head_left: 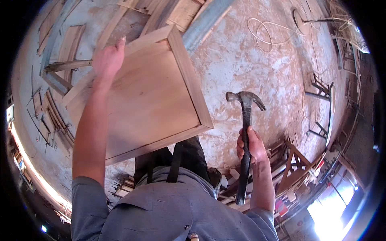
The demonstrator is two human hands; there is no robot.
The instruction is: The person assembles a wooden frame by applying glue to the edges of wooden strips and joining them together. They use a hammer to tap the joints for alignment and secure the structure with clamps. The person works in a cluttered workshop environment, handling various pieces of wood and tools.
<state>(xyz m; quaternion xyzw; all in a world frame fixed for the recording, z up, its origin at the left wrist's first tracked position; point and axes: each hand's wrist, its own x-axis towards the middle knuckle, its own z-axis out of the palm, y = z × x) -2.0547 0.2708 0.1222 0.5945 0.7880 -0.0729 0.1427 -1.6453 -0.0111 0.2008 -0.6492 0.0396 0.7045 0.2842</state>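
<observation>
A wooden framed panel point(148, 100), pale and four-sided with a raised border, sits tilted in front of my body. My left hand point(108, 60) is closed over its far left border; the fingertips are partly hidden. In my right hand point(253, 146) is a claw hammer point(246, 110) with a dark handle, gripped around the middle. The hammer stands head up, to the right of the panel and apart from it, its claw turned to the right.
Blue metal beams point(207, 24) and wooden boards point(72, 44) lie beyond and left of the panel. A pale cable point(267, 34) loops across the stained floor point(229, 72). Metal frames point(321, 94) stand at the right, and wood pieces point(295, 164) are heaped at the lower right.
</observation>
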